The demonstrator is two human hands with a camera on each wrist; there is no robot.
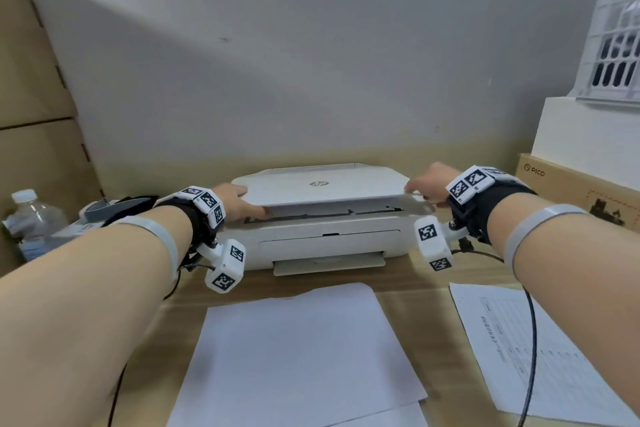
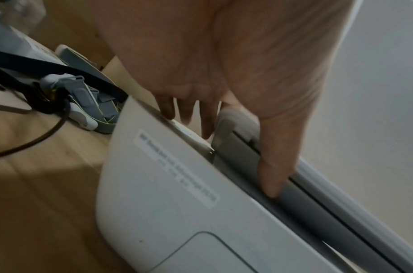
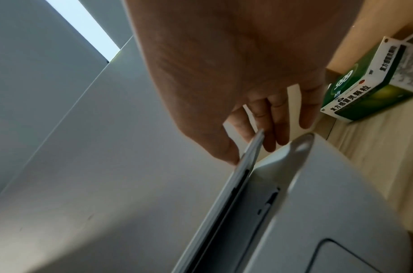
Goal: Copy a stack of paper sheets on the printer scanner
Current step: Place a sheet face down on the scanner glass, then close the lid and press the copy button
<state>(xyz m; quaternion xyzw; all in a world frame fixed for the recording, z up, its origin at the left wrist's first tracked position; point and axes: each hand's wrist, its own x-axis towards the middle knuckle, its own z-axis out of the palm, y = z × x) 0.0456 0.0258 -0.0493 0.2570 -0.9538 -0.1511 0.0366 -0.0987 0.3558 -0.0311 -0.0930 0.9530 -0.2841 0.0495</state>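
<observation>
Nearest the body, on the wooden desk below and between the two forearms, lies a blank white sheet over more paper. Under the right forearm sits a printed form, crossed by a black cable running from that wrist.

Past the papers stands the white printer, its scanner lid raised a little so that a dark gap shows along the front edge. The left hand pinches the lid's left front corner, thumb on top and fingers underneath. The right hand pinches the right front corner the same way.

Outward of the left hand are a water bottle and a tangle of grey and dark straps, with cardboard boxes behind. Outward of the right hand sit a PICO carton, a white box and a white crate stacked upward.

The left wrist view alone shows the thumb lying along the lid's edge, fingertips curled below it, and a label on the printer's side. The right wrist view alone shows a green medicine box just beyond the fingers, hidden from the head camera by the hand.
</observation>
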